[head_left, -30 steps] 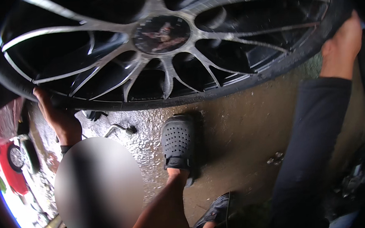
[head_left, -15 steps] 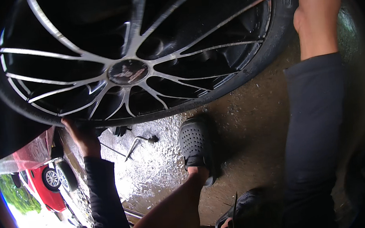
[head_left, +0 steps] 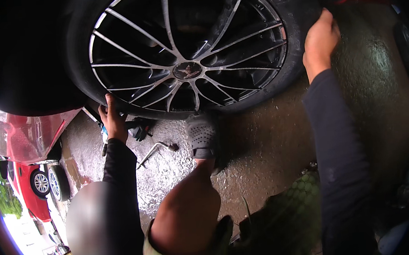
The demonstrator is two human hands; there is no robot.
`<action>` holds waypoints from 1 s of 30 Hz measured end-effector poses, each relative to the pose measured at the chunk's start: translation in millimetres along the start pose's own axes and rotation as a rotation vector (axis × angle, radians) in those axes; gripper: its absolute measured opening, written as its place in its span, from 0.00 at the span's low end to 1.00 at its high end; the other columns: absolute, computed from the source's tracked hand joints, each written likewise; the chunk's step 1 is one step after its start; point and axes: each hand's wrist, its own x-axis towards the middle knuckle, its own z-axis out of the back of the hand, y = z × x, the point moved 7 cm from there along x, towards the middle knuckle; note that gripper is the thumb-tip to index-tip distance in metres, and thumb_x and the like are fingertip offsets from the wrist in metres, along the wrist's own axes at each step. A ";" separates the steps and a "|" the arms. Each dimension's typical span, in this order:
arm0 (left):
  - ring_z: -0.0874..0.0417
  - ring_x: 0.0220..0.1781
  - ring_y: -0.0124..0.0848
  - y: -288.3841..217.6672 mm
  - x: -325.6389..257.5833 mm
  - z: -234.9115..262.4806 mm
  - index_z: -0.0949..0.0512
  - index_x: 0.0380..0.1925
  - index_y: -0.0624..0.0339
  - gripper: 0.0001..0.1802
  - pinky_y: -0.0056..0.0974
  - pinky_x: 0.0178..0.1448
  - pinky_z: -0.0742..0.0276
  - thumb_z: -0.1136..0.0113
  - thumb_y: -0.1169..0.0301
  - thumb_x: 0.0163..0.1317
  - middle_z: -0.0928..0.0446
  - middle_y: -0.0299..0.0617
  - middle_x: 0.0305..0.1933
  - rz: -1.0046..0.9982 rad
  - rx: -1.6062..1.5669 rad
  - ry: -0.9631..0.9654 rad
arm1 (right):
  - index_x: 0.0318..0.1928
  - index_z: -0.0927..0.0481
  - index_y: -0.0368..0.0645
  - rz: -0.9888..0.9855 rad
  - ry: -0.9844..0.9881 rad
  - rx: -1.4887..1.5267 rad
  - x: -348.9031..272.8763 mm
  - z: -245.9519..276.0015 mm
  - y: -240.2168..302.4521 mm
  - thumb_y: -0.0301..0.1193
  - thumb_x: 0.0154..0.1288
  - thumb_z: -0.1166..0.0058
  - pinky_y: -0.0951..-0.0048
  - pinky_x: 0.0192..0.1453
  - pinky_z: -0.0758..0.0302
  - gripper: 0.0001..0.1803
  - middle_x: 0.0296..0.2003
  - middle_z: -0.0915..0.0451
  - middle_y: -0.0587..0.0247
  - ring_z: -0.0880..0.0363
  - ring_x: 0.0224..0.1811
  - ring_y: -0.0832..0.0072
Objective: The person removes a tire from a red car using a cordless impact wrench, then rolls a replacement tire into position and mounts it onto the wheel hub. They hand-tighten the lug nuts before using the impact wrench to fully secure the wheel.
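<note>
A large car wheel [head_left: 187,71] with thin silver-and-black spokes and a black tyre [head_left: 289,69] fills the top of the head view. My left hand [head_left: 114,118] grips the tyre's lower left edge, thumb on the near face; its other fingers are partly hidden. On the right side of the tyre, my right hand [head_left: 320,39] is wrapped round the tread, its fingertips partly out of sight. The grey perforated clog [head_left: 202,134] on my foot reaches the tyre's lower edge; whether it touches, I cannot tell.
An L-shaped wrench [head_left: 156,151] lies on the wet, shiny floor [head_left: 271,137]. Behind it is a dark tool with blue parts [head_left: 139,129]. At the left are a red car panel [head_left: 39,134], a red car [head_left: 31,187] and a loose wheel [head_left: 60,183].
The wheel sits further right in the view and looks smaller, with both hands still on it. My right hand shows lower and more to the left. My clogged foot appears closer beneath the tyre.
</note>
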 end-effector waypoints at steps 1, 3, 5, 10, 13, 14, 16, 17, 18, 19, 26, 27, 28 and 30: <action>0.32 0.67 0.45 -2.8 -4.3 -0.1 0.41 0.66 0.57 0.48 0.57 0.67 0.35 0.37 0.36 0.59 0.34 0.50 0.65 -0.014 -0.002 -0.031 | 0.49 0.20 0.28 -0.034 -0.026 0.107 -15.4 5.5 5.0 0.38 0.71 0.55 0.71 0.58 0.28 0.23 0.48 0.17 0.57 0.21 0.50 0.70; 0.26 0.53 0.37 -7.7 -7.7 -4.2 0.38 0.62 0.57 0.44 0.50 0.58 0.29 0.38 0.36 0.61 0.29 0.45 0.53 -0.062 -0.023 -0.073 | 0.50 0.21 0.28 0.030 0.004 0.102 -13.0 8.3 9.8 0.38 0.71 0.54 0.71 0.56 0.26 0.22 0.46 0.17 0.57 0.20 0.48 0.71; 0.23 0.42 0.31 -9.3 -11.4 -2.7 0.36 0.57 0.58 0.39 0.43 0.49 0.25 0.40 0.37 0.63 0.27 0.40 0.43 -0.111 -0.010 -0.100 | 0.47 0.20 0.31 0.049 0.057 0.220 -14.0 2.3 19.0 0.38 0.72 0.55 0.71 0.52 0.25 0.21 0.43 0.16 0.58 0.19 0.44 0.71; 0.23 0.48 0.35 -8.0 -23.5 -15.0 0.35 0.57 0.56 0.38 0.46 0.53 0.27 0.41 0.36 0.63 0.26 0.43 0.47 -0.098 -0.037 -0.055 | 0.49 0.20 0.29 -0.114 -0.016 0.222 -9.1 6.7 5.2 0.38 0.69 0.52 0.71 0.54 0.24 0.22 0.45 0.16 0.58 0.18 0.46 0.70; 0.25 0.56 0.39 -3.1 -9.3 -3.4 0.40 0.63 0.56 0.45 0.54 0.59 0.29 0.36 0.37 0.60 0.29 0.45 0.57 -0.076 -0.018 -0.029 | 0.42 0.20 0.26 -0.048 0.000 0.253 -9.3 0.9 5.8 0.43 0.66 0.51 0.68 0.51 0.29 0.25 0.38 0.19 0.57 0.25 0.41 0.70; 0.26 0.59 0.41 -2.5 -6.7 -6.6 0.42 0.67 0.55 0.47 0.55 0.62 0.30 0.35 0.38 0.59 0.30 0.47 0.61 -0.023 -0.039 0.009 | 0.43 0.20 0.26 -0.020 -0.002 0.247 -8.6 3.1 6.2 0.43 0.66 0.51 0.68 0.52 0.29 0.26 0.39 0.19 0.56 0.25 0.42 0.70; 0.27 0.63 0.43 -6.7 -5.7 -7.8 0.43 0.68 0.56 0.49 0.56 0.64 0.31 0.35 0.38 0.59 0.32 0.49 0.64 0.013 -0.014 0.024 | 0.50 0.21 0.28 0.042 -0.024 0.085 0.4 4.1 0.8 0.40 0.68 0.52 0.71 0.56 0.26 0.24 0.47 0.17 0.56 0.20 0.48 0.70; 0.27 0.64 0.44 -12.0 -14.6 -8.4 0.43 0.67 0.59 0.49 0.58 0.66 0.32 0.34 0.38 0.59 0.32 0.50 0.64 0.007 0.019 0.033 | 0.51 0.21 0.28 0.039 0.005 0.055 2.9 0.5 -3.7 0.40 0.69 0.52 0.71 0.57 0.27 0.25 0.48 0.18 0.56 0.21 0.49 0.69; 0.28 0.64 0.44 -14.7 -17.1 -5.4 0.43 0.67 0.59 0.49 0.58 0.66 0.32 0.34 0.38 0.59 0.32 0.50 0.64 0.011 0.016 0.036 | 0.52 0.21 0.28 0.024 0.030 0.038 1.2 -3.7 -4.8 0.40 0.69 0.52 0.71 0.58 0.28 0.25 0.50 0.18 0.54 0.21 0.50 0.69; 0.28 0.64 0.44 -14.8 -17.7 -2.3 0.43 0.66 0.60 0.49 0.59 0.66 0.32 0.34 0.38 0.59 0.32 0.51 0.64 0.015 0.014 0.040 | 0.53 0.22 0.28 0.014 0.049 0.022 2.3 -6.2 -4.5 0.41 0.69 0.52 0.71 0.59 0.29 0.26 0.51 0.19 0.53 0.22 0.52 0.69; 0.30 0.67 0.42 -7.8 -28.8 12.1 0.44 0.66 0.57 0.43 0.58 0.66 0.32 0.33 0.46 0.63 0.33 0.50 0.65 -0.063 -0.040 -0.024 | 0.51 0.21 0.27 0.069 0.000 0.079 -6.9 -12.6 -0.8 0.43 0.69 0.55 0.65 0.60 0.28 0.27 0.50 0.18 0.42 0.21 0.53 0.57; 0.31 0.67 0.42 -3.6 -36.8 -0.8 0.45 0.67 0.56 0.41 0.57 0.65 0.30 0.33 0.50 0.64 0.33 0.50 0.65 -0.131 -0.071 -0.046 | 0.51 0.21 0.27 0.084 0.005 0.054 0.3 -7.9 -0.4 0.41 0.70 0.56 0.64 0.58 0.27 0.26 0.50 0.18 0.44 0.20 0.52 0.60; 0.31 0.67 0.42 1.8 -46.5 -6.2 0.45 0.67 0.55 0.41 0.55 0.65 0.30 0.34 0.51 0.65 0.34 0.50 0.66 -0.162 -0.084 -0.022 | 0.51 0.21 0.27 0.107 -0.006 0.159 0.7 -0.7 -9.4 0.39 0.70 0.56 0.64 0.57 0.26 0.25 0.50 0.18 0.46 0.20 0.50 0.61; 0.30 0.66 0.41 6.3 -40.4 -12.2 0.45 0.67 0.55 0.40 0.53 0.64 0.29 0.34 0.51 0.65 0.34 0.50 0.65 -0.173 -0.124 -0.036 | 0.51 0.20 0.30 0.120 0.021 0.195 6.8 4.8 -19.4 0.40 0.71 0.57 0.68 0.55 0.24 0.24 0.50 0.18 0.54 0.19 0.49 0.67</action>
